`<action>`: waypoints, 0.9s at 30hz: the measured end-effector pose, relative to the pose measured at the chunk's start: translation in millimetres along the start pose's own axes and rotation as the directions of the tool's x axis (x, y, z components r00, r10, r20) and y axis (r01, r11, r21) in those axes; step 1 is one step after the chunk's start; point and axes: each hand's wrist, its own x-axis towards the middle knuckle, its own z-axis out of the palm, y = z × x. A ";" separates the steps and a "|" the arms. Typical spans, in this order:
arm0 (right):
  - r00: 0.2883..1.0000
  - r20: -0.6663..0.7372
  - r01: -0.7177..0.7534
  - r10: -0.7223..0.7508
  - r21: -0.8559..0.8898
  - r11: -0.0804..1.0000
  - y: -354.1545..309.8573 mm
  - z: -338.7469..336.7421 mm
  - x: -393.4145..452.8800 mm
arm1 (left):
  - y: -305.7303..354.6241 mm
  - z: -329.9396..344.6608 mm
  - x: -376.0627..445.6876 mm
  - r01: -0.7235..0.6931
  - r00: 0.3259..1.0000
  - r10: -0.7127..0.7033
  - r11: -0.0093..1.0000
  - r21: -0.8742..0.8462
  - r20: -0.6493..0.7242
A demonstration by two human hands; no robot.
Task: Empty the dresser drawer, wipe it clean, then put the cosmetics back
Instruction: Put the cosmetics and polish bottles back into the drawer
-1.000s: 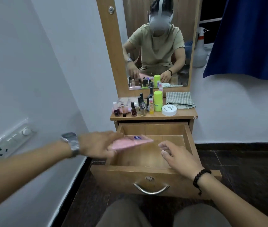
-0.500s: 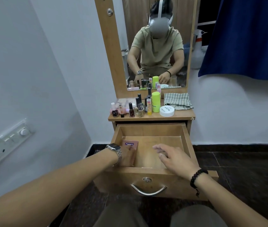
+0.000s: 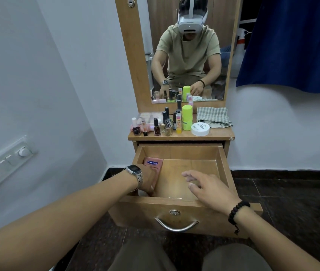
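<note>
The wooden dresser drawer (image 3: 176,205) is pulled out in front of me. A flat pink Vaseline pack (image 3: 153,165) lies along its left inner wall. My left hand (image 3: 149,181), with a metal watch on the wrist, reaches down into the drawer's left side and grips the pack's near end. My right hand (image 3: 209,189) hovers above the drawer's right half, fingers spread and holding nothing. On the dresser top (image 3: 221,134) stand several nail polish bottles (image 3: 157,128), a yellow-green bottle (image 3: 186,117), a white round jar (image 3: 200,129) and a folded checked cloth (image 3: 212,119).
A mirror (image 3: 188,49) rises behind the dresser top and reflects a person. A white wall with a switch panel (image 3: 4,163) is close on the left. A blue curtain (image 3: 291,44) hangs at the right. Dark floor lies around the dresser; my knees are below the drawer front.
My left hand has carried the pink pack from above the drawer down into its left side, where it now lies against the wall. My right hand stayed over the drawer's right half.
</note>
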 end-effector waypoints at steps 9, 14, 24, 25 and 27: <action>1.000 -0.014 -0.004 0.004 0.049 0.999 0.8 -1.1 -1.3 | -3.4 1.9 -8.9 -0.077 0.968 0.088 0.995 0.058 -0.237; 1.000 -0.013 -0.003 0.004 0.076 0.997 1.3 -0.9 -1.1 | -14.5 -28.8 -30.1 -0.123 0.787 0.130 0.991 0.054 -0.603; 1.000 0.019 -0.019 0.017 0.089 0.996 2.1 -1.8 0.0 | -141.2 -100.3 25.1 -0.255 0.656 -0.586 0.421 -0.871 -0.475; 1.000 0.020 -0.022 0.020 0.088 0.996 1.6 -2.3 0.4 | -150.3 -100.1 36.9 -0.237 0.693 -0.605 0.321 -0.917 -0.391; 0.999 0.027 -0.027 0.025 0.082 0.996 1.5 -2.8 1.4 | -161.2 -98.4 57.1 -0.168 0.763 -0.597 0.189 -0.968 -0.249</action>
